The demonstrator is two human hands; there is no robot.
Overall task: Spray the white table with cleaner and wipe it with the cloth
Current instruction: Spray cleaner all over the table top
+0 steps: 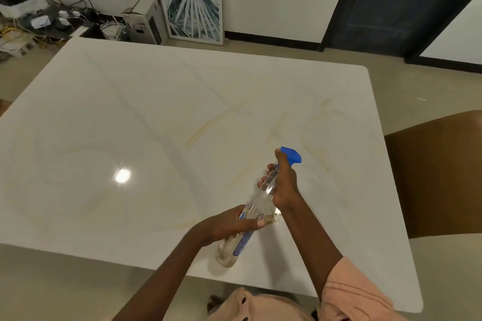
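— White table first: bare, glossy, yellowish streaks toward its right edge. No cloth in view.

— And the spray bottle?

— Tilted above the near edge; clear plastic, probably light and slick. Left hand clasps its body, right hand wraps the neck under the blue trigger head.

Surface: we see a white table with rounded corners, glossy, with faint grey veins.
Marks: we note pale yellowish streaks crossing the middle and right part of the top, and one more near the front edge.
Shine: we see a bright spot of reflected light on the left half.
Lying on it: we find no loose object resting flat on the top.
Under it: we see a beige floor around the table.
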